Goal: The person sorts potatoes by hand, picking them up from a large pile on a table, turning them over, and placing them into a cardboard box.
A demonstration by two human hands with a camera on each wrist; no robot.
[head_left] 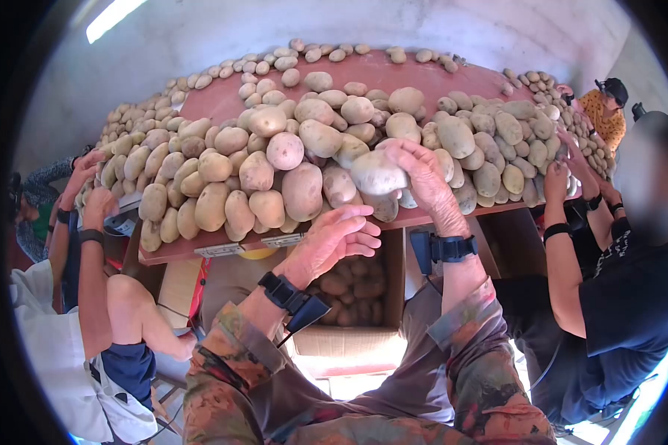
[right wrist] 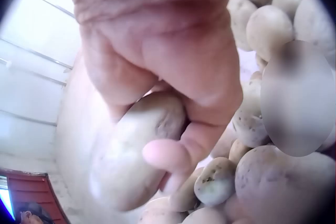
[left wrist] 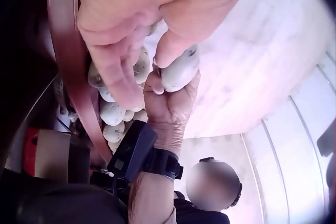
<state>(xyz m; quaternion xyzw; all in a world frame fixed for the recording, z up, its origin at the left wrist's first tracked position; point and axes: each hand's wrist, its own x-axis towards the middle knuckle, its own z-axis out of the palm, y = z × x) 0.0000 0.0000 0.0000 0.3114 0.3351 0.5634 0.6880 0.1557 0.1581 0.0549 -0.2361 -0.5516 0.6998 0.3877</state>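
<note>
My right hand (head_left: 421, 174) grips a large pale potato (head_left: 378, 173) over the front of the potato heap. The right wrist view shows the fingers curled round that potato (right wrist: 134, 153), with its lower end sticking out of the grip. My left hand (head_left: 332, 241) hovers a little lower and to the left, holding nothing, its fingers loosely bent and pointing toward the right hand. Seen from the left wrist, the left hand (left wrist: 157, 14) overlaps part of the held potato. A broad heap of potatoes (head_left: 302, 191) lies just beyond both hands.
A reddish table (head_left: 223, 110) bears the heap, its front edge running below the hands. Under that edge, between my knees, stands a cardboard box (head_left: 349, 340) holding potatoes. Other people sit close on both sides, a dark-shirted person (head_left: 631, 297) at the right.
</note>
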